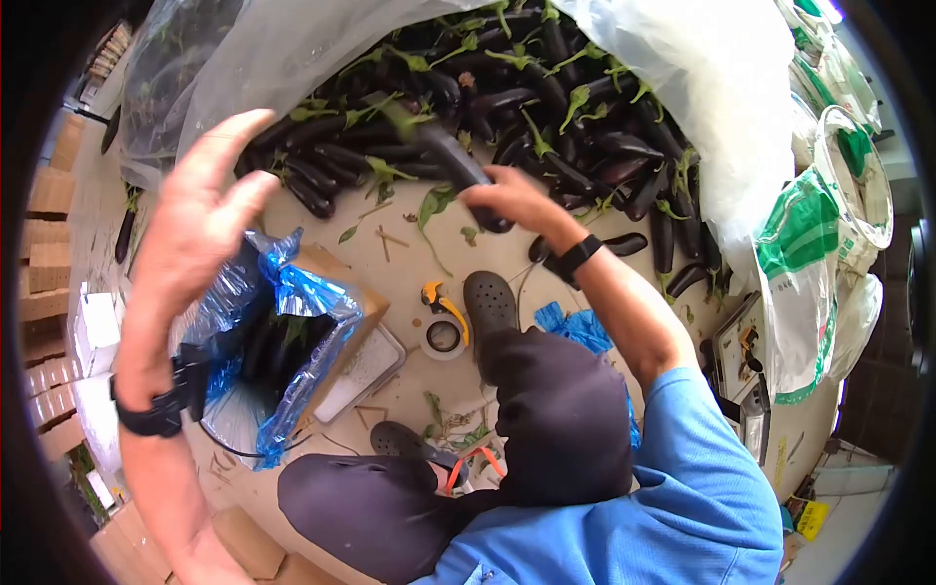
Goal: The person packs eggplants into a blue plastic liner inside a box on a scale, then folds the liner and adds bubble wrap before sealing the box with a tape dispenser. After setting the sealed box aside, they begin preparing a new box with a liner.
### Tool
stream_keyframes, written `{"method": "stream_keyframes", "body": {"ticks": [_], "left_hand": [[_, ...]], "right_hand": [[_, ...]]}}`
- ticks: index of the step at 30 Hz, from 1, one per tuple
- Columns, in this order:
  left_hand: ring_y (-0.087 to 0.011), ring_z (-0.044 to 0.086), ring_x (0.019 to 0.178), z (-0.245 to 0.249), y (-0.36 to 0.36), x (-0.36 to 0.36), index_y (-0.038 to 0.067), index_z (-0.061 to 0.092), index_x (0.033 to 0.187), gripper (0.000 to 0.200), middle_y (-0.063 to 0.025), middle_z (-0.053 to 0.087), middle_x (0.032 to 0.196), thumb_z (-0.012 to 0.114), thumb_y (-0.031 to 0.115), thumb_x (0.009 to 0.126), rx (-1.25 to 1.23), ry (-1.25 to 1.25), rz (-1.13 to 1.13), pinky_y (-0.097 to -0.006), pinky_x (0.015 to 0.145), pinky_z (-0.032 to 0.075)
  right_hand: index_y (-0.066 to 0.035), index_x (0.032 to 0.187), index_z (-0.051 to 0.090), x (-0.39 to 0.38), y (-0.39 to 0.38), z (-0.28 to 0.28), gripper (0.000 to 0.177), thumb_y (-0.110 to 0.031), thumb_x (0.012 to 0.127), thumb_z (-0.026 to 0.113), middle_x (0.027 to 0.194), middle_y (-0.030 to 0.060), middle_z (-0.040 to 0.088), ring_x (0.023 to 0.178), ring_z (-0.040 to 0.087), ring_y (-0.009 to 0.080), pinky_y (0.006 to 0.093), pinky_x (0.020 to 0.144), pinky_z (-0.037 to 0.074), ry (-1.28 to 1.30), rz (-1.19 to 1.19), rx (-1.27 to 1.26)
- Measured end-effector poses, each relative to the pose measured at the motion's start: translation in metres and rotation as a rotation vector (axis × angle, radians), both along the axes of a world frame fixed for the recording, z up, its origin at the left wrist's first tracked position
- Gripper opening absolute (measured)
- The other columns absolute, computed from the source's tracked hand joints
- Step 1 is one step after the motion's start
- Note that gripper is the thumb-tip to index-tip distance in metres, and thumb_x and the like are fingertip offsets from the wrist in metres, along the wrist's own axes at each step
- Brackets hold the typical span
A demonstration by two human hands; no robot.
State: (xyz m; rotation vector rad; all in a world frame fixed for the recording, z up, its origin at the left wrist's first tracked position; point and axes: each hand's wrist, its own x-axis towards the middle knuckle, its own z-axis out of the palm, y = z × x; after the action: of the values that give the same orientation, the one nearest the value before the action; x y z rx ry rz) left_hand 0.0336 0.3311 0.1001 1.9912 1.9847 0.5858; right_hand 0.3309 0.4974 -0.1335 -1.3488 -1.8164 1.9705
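Observation:
My right hand [512, 198] is closed round the lower end of a dark eggplant [450, 159], whose green stem end points up and left, blurred by motion. Raised at the left, my left hand [203, 219] has its fingers and thumb spread apart with nothing between them. Below and to the right of it stands a cardboard box [363, 327] lined with blue plastic [310, 288], with several eggplants [278, 346] inside. A large heap of eggplants [497, 97] lies beyond my hands, some of it under clear plastic sheeting [292, 44].
A tape roll [445, 337] with a yellow-handled tool [448, 304] lies by my shoe [490, 300]. White and green sacks [804, 234] stand at right, near a scale-like device [746, 341]. Cardboard boxes [49, 263] line the left. Blue plastic [573, 325] and leaf scraps lie on the floor.

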Motion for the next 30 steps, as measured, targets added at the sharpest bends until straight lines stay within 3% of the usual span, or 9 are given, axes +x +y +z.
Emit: {"method": "stream_keyframes", "body": {"ticks": [2, 6, 10, 12, 13, 20, 24, 27, 30], "left_hand": [[-0.0226, 0.056, 0.129, 0.0, -0.02, -0.036, 0.003, 0.057, 0.14, 0.043, -0.0143, 0.061, 0.138, 0.062, 0.012, 0.098, -0.046, -0.314, 0.171, -0.035, 0.111, 0.041], [-0.0221, 0.058, 0.127, -0.013, -0.076, -0.062, 0.0, 0.049, 0.145, 0.048, -0.0146, 0.059, 0.14, 0.06, 0.009, 0.1, -0.188, -0.446, 0.33, -0.0347, 0.111, 0.043], [-0.024, 0.058, 0.128, -0.031, -0.118, -0.067, -0.001, 0.045, 0.148, 0.053, -0.0163, 0.056, 0.143, 0.061, 0.016, 0.101, -0.185, -0.476, 0.426, -0.034, 0.107, 0.045], [-0.0239, 0.058, 0.128, -0.033, -0.13, -0.064, -0.002, 0.046, 0.147, 0.054, -0.0162, 0.056, 0.144, 0.062, 0.017, 0.1, -0.165, -0.515, 0.464, -0.034, 0.105, 0.046], [-0.0239, 0.058, 0.128, -0.036, -0.135, -0.063, -0.002, 0.046, 0.147, 0.054, -0.0162, 0.056, 0.144, 0.062, 0.017, 0.1, -0.162, -0.513, 0.467, -0.034, 0.105, 0.046], [-0.0233, 0.057, 0.127, -0.053, -0.156, -0.066, -0.003, 0.047, 0.146, 0.05, -0.0154, 0.055, 0.143, 0.061, 0.009, 0.1, -0.151, -0.578, 0.532, -0.0332, 0.105, 0.046], [-0.0234, 0.058, 0.126, -0.056, -0.178, -0.071, -0.002, 0.048, 0.145, 0.049, -0.0158, 0.055, 0.143, 0.06, 0.013, 0.101, -0.118, -0.517, 0.552, -0.0333, 0.104, 0.047], [-0.0233, 0.059, 0.125, -0.062, -0.182, -0.075, -0.002, 0.047, 0.146, 0.051, -0.0159, 0.056, 0.143, 0.06, 0.02, 0.102, -0.14, -0.537, 0.597, -0.0331, 0.102, 0.047], [-0.023, 0.06, 0.123, -0.07, -0.187, -0.074, -0.002, 0.048, 0.146, 0.05, -0.0164, 0.056, 0.141, 0.06, 0.021, 0.103, -0.106, -0.551, 0.623, -0.0324, 0.099, 0.048]], "right_hand": [[0.001, 0.113, 0.066, 0.02, 0.024, -0.067, 0.053, -0.036, 0.079, 0.081, 0.093, 0.0071, 0.066, 0.085, 0.063, 0.0138, 0.0296, 0.07, 0.051, 0.111, -0.122, -0.073], [0.001, 0.129, 0.052, 0.011, 0.051, -0.12, 0.062, -0.033, 0.087, 0.082, 0.109, 0.0076, 0.064, 0.095, 0.064, 0.0176, 0.0331, 0.083, 0.052, 0.351, -0.353, -0.367], [0.004, 0.129, 0.052, -0.032, 0.101, -0.151, 0.063, -0.036, 0.088, 0.079, 0.111, 0.0152, 0.068, 0.101, 0.067, 0.0266, 0.0392, 0.089, 0.052, 0.273, -0.342, -0.025], [0.008, 0.12, 0.059, -0.047, 0.121, -0.152, 0.064, -0.046, 0.089, 0.074, 0.111, 0.0254, 0.07, 0.105, 0.069, 0.0369, 0.0444, 0.089, 0.054, -0.499, -0.072, 0.506], [0.01, 0.108, 0.065, -0.051, 0.123, -0.15, 0.068, -0.055, 0.089, 0.069, 0.109, 0.0309, 0.069, 0.106, 0.067, 0.0438, 0.0483, 0.087, 0.054, -0.633, 0.015, 0.546], [0.006, 0.104, 0.066, -0.018, 0.13, -0.159, 0.053, -0.045, 0.09, 0.068, 0.106, 0.0277, 0.07, 0.1, 0.068, 0.0436, 0.0492, 0.084, 0.055, -0.571, 0.127, 0.723], [0.005, 0.1, 0.065, 0.019, 0.158, -0.108, 0.035, -0.024, 0.08, 0.07, 0.098, 0.0256, 0.066, 0.097, 0.065, 0.044, 0.0493, 0.088, 0.053, -0.401, -0.413, 1.438], [0.006, 0.107, 0.061, 0.038, 0.219, -0.105, 0.044, -0.028, 0.081, 0.072, 0.103, 0.0276, 0.067, 0.102, 0.065, 0.0441, 0.0502, 0.089, 0.053, -0.767, -0.002, 1.105], [0.007, 0.113, 0.059, 0.026, 0.234, -0.082, 0.059, -0.036, 0.078, 0.078, 0.108, 0.0294, 0.068, 0.107, 0.064, 0.0456, 0.0497, 0.09, 0.053, -0.705, 0.322, 0.755]]}}
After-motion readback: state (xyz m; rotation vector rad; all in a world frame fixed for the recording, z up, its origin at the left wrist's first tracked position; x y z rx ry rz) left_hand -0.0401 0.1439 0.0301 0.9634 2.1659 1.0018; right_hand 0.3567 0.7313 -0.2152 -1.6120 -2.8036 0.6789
